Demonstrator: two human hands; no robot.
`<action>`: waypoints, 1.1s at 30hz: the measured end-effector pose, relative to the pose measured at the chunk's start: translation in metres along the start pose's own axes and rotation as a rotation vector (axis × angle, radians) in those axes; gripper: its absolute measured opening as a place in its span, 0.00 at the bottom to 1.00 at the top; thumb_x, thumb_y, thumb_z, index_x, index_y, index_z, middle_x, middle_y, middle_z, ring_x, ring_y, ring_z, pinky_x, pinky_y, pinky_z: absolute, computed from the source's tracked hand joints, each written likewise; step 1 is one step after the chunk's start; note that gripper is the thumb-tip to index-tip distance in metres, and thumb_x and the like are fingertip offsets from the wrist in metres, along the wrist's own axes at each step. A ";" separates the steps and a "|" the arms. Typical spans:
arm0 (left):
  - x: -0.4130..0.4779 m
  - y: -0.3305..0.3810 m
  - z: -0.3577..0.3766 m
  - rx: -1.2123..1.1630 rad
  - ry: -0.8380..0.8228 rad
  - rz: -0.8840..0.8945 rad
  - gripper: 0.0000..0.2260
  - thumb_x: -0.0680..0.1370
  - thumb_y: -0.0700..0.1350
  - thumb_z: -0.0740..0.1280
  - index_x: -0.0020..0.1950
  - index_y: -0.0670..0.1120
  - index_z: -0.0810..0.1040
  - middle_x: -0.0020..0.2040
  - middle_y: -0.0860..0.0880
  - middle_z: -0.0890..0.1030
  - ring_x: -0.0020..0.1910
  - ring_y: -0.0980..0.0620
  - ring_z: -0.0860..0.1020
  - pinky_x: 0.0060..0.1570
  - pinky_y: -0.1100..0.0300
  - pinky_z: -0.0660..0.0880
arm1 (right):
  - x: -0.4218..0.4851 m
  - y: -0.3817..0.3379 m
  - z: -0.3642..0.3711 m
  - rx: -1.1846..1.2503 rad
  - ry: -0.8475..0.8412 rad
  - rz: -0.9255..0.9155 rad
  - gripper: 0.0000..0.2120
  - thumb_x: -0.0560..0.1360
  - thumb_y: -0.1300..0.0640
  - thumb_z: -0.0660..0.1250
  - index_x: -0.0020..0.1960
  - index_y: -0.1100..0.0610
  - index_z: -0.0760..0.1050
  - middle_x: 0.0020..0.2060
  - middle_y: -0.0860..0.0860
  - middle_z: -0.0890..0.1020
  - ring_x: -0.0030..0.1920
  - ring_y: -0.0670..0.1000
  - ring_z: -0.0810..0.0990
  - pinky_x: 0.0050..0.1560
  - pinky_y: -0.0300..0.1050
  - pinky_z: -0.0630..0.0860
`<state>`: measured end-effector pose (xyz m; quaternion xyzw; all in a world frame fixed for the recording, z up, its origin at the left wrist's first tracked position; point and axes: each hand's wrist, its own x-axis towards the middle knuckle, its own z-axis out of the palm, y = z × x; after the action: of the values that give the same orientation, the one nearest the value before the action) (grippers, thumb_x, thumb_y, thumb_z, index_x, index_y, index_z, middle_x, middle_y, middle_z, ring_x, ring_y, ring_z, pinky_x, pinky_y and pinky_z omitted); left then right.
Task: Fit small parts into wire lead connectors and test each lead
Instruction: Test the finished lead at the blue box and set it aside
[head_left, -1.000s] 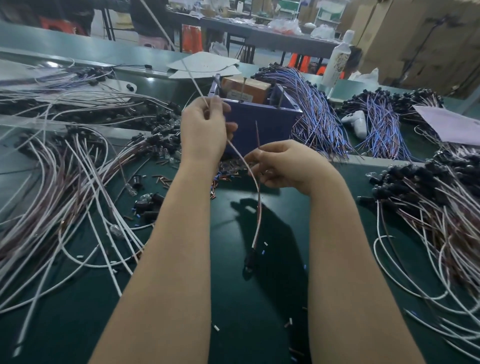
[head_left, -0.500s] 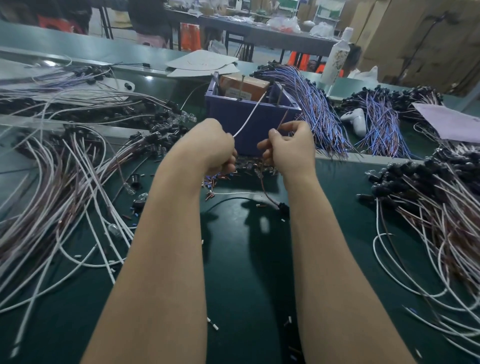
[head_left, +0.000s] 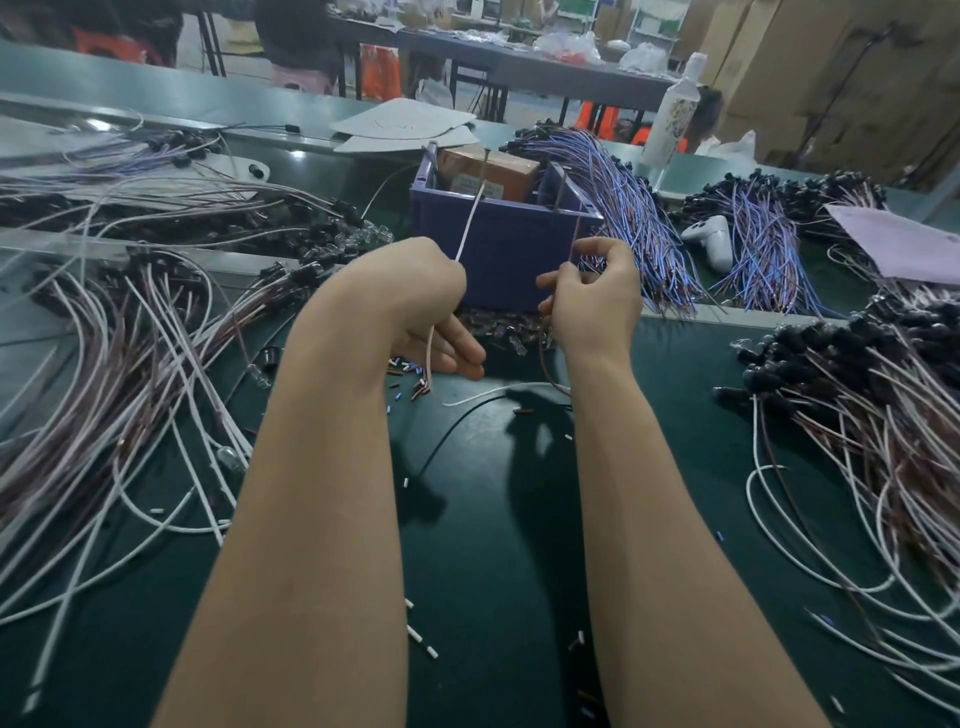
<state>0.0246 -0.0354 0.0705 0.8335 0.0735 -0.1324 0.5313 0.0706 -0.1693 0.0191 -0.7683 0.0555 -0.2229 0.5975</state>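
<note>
At centre, left hand (head_left: 415, 306) grips white wire (head_left: 469, 221), right hand (head_left: 595, 304) brown wire (head_left: 575, 236), farther apart.

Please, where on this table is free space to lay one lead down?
Freest: the dark green table mat between left forearm and right forearm, only stray cut bits. A narrower strip between that forearm and the right pile of white and brown wire leads. Crowded: the left pile of similar leads, and the heap of small parts before the blue plastic box.

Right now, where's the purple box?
In the head view, the purple box sits in the middle, just beyond the left hand and right hand, with the blue wire bundle at its right side.
</note>
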 end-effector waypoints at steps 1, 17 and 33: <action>0.000 0.000 -0.001 0.002 -0.001 0.002 0.19 0.79 0.37 0.46 0.70 0.33 0.56 0.24 0.41 0.79 0.23 0.46 0.80 0.21 0.65 0.74 | 0.001 0.000 0.000 0.017 0.002 0.011 0.09 0.78 0.66 0.57 0.54 0.54 0.68 0.39 0.54 0.83 0.24 0.44 0.75 0.33 0.40 0.73; 0.004 0.000 0.000 0.011 0.022 0.032 0.14 0.79 0.35 0.48 0.63 0.34 0.62 0.23 0.41 0.79 0.22 0.45 0.80 0.21 0.63 0.75 | -0.006 -0.015 0.015 -0.106 -0.124 -0.066 0.18 0.78 0.63 0.59 0.67 0.59 0.70 0.42 0.51 0.78 0.50 0.56 0.80 0.57 0.53 0.75; 0.010 -0.005 -0.003 0.047 0.160 0.098 0.08 0.79 0.34 0.51 0.51 0.34 0.69 0.25 0.42 0.79 0.22 0.49 0.80 0.21 0.63 0.75 | -0.009 -0.019 0.021 -0.153 -0.182 -0.066 0.24 0.77 0.61 0.60 0.73 0.60 0.62 0.44 0.50 0.74 0.58 0.55 0.75 0.62 0.51 0.70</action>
<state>0.0333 -0.0309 0.0639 0.8562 0.0715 -0.0409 0.5100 0.0672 -0.1421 0.0306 -0.8301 -0.0074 -0.1667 0.5321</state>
